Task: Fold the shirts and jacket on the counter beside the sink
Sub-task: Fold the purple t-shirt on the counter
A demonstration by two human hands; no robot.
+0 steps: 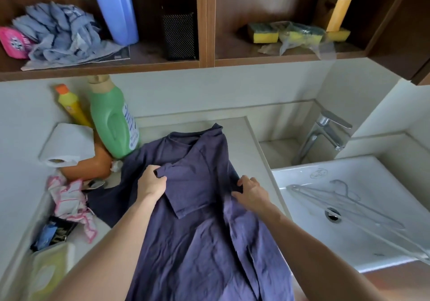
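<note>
T-shirt (197, 242), a dusky purple-blue one, lies spread collar-away on the counter (246, 137) just left of the sink (325, 163), its hem running off the near edge toward me. From the head view, the only one I have, my left hand (152, 183) pinches the cuff of the short sleeve (188, 191), which is turned in across the chest. My right hand (250, 191) sits on the right side fold with its fingers bent into the cloth, holding that edge down. I judge this to be the sleeve-and-side fold. To do it well I should lay the sleeve flat with its cuff square to the side fold, smooth the creases in the body toward the hem, and bring the left side in to match the right, so both edges run parallel before I fold the length. The left side of the cloth touches a green detergent bottle (111, 119), so I should pull it clear first. Writing is scarce. A tall blue bottle (116, 9) on the shelf shows letters like "QUAI", cut off by the frame. The green bottle's label is too blurred to read. Clear hangers (344, 198) lie in the sink.
</note>
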